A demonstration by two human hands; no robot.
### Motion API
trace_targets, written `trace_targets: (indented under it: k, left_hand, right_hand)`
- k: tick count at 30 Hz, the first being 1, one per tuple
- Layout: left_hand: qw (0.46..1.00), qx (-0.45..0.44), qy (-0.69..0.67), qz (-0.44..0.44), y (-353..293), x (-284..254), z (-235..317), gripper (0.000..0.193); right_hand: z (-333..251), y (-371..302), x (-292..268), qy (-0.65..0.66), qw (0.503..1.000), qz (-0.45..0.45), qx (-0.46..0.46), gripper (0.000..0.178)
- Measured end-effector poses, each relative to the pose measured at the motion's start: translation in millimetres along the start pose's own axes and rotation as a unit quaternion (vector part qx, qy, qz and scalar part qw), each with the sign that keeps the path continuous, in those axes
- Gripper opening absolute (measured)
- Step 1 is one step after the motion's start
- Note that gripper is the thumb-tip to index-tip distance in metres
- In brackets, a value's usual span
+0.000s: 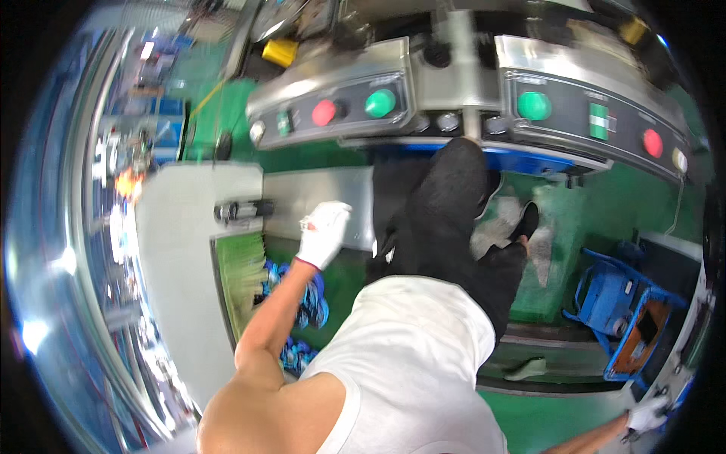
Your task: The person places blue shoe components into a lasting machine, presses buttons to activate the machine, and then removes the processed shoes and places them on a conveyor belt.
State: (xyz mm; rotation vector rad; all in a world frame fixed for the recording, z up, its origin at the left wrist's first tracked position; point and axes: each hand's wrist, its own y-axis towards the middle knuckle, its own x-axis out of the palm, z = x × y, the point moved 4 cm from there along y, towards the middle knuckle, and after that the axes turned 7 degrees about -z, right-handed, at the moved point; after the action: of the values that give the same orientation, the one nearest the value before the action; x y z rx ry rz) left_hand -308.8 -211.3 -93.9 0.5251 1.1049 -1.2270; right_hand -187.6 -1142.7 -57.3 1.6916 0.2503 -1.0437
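Note:
My left hand, in a white glove with a dark red cuff, is raised over a bare metal plate. Its fingers are slightly bent, with the thumb apart, and nothing shows in them. A dark cylindrical fitting sits on the pale grey surface beside it. Far off at the lower right, my right hand, also in a white glove, has its fingers bent around or against a small dark part. What that part is cannot be made out at the picture's rim.
Ahead stand two control panels, a left one and a right one, with green and red buttons. A blue stool is at the right. Blue straps or shoes lie below my left forearm. Under me is a green floor.

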Motion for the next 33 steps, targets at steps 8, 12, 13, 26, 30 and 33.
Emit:
trace_targets:
  k: [8, 12, 13, 26, 30, 33]
  left_hand:
    - [0.797, -0.582, 0.059, 0.15, -312.4, -60.2, -274.4, 0.051]
    - [0.776, -0.613, -0.132, 0.067, -309.3, 39.7, -225.0, 0.061]
    - [0.798, -0.59, -0.054, 0.111, -302.0, 63.1, -202.0, 0.06]
    - [0.814, -0.493, -0.115, 0.285, -304.3, 90.2, -184.0, 0.043]
    - [0.908, -0.254, -0.142, 0.3, -218.5, 20.5, -146.1, 0.027]
    - [0.948, -0.029, -0.151, 0.278, -137.1, -27.0, -94.8, 0.031]
  right_hand:
    - [-301.1, -237.0, 13.9, 0.28, 0.836, -0.47, -0.033, 0.057]
    - [-398.2, -250.6, -26.7, 0.423, 0.721, -0.542, -0.085, 0.057]
    - [-426.8, -248.8, -43.5, 0.455, 0.681, -0.564, -0.106, 0.057]
    - [-688.4, -402.9, -306.1, 0.408, 0.242, -0.653, -0.591, 0.064]
    - [-704.1, -464.8, -361.1, 0.391, 0.191, -0.501, -0.748, 0.076]
    - [-722.5, -483.6, -354.9, 0.344, 0.246, -0.489, -0.763, 0.061]
